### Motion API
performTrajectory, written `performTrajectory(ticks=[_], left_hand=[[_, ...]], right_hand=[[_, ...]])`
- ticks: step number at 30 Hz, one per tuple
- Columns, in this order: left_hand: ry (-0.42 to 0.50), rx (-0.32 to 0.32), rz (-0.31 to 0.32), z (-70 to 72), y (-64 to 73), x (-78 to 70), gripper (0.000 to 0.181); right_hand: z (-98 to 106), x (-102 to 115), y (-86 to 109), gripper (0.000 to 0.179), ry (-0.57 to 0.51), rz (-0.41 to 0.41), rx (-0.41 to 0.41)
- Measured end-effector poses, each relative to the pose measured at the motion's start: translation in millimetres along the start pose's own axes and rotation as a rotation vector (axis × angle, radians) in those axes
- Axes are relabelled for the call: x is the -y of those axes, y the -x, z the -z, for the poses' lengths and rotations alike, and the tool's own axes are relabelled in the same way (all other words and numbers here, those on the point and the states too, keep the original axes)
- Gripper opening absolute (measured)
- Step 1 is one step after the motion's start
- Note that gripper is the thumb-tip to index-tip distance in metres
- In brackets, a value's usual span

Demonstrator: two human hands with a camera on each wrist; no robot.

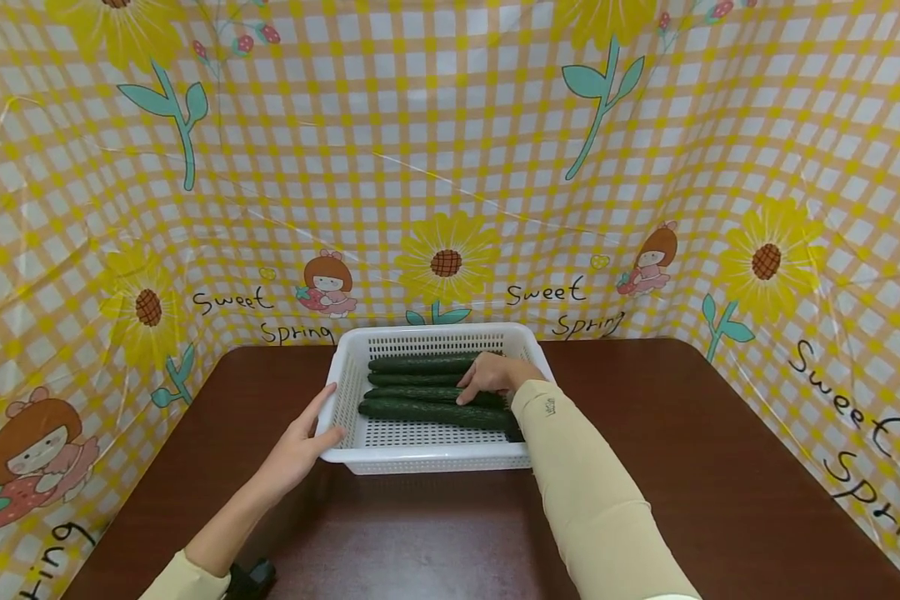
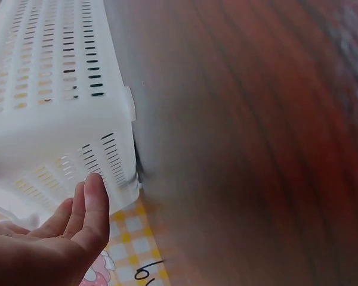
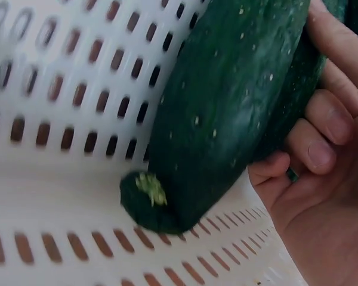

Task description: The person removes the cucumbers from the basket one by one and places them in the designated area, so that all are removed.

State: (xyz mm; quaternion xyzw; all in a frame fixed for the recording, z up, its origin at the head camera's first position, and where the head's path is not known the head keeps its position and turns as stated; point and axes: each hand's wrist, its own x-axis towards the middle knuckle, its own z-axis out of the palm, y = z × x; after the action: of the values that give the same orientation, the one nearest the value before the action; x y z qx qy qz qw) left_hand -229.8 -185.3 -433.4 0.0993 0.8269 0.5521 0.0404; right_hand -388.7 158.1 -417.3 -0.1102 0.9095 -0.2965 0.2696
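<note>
Several long dark green cucumbers [image 1: 412, 409] lie side by side in a white perforated plastic basket [image 1: 427, 456]. My right hand [image 1: 487, 375] reaches into the basket from above and grips a cucumber behind the front one. In the right wrist view, its fingers [image 3: 320, 154] are curled against that cucumber [image 3: 292, 101], and the front cucumber [image 3: 221, 113] shows its blunt tip. My left hand [image 1: 296, 442] holds the basket's left end, thumb over the rim. In the left wrist view, its fingers [image 2: 95, 199] lie along the outside wall; the thumb is hidden.
The basket stands on a dark brown table [image 1: 420, 525], near its back edge. A yellow-checked cloth [image 1: 450, 167] with flowers hangs behind and at both sides. A black device [image 1: 251, 577] sits at the left wrist.
</note>
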Motion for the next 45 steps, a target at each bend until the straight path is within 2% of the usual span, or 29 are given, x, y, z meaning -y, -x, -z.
performTrajectory(ticks=[8, 17, 23, 29, 35, 41, 45], left_hand=[[0.019, 0.006, 0.010, -2.4, 3.4, 4.6, 0.071], [0.034, -0.006, 0.004, -1.6, 1.3, 1.8, 0.071], [0.030, -0.015, 0.002, 0.2, -0.7, 1.2, 0.070], [0.028, -0.017, 0.007, -0.7, -0.2, 2.1, 0.069], [0.019, -0.020, 0.008, -0.7, 1.4, 2.6, 0.069], [-0.006, -0.031, 0.013, 2.7, 0.7, -0.2, 0.068], [-0.004, -0.019, 0.005, -0.4, -0.6, 0.2, 0.068]], right_hand=[[-5.3, -8.1, 0.0, 0.039, -0.053, 0.004, -0.003], [-0.8, -5.8, -4.9, 0.037, -0.061, 0.011, -0.020], [0.3, -2.8, -3.4, 0.038, -0.063, 0.049, -0.027], [-2.2, -2.9, -1.3, 0.039, -0.062, 0.055, -0.014], [-2.4, -1.8, 1.7, 0.040, -0.032, 0.076, 0.049], [0.5, 2.4, 3.4, 0.040, -0.055, 0.075, 0.063], [3.3, 0.3, 5.0, 0.039, -0.079, 0.064, 0.063]])
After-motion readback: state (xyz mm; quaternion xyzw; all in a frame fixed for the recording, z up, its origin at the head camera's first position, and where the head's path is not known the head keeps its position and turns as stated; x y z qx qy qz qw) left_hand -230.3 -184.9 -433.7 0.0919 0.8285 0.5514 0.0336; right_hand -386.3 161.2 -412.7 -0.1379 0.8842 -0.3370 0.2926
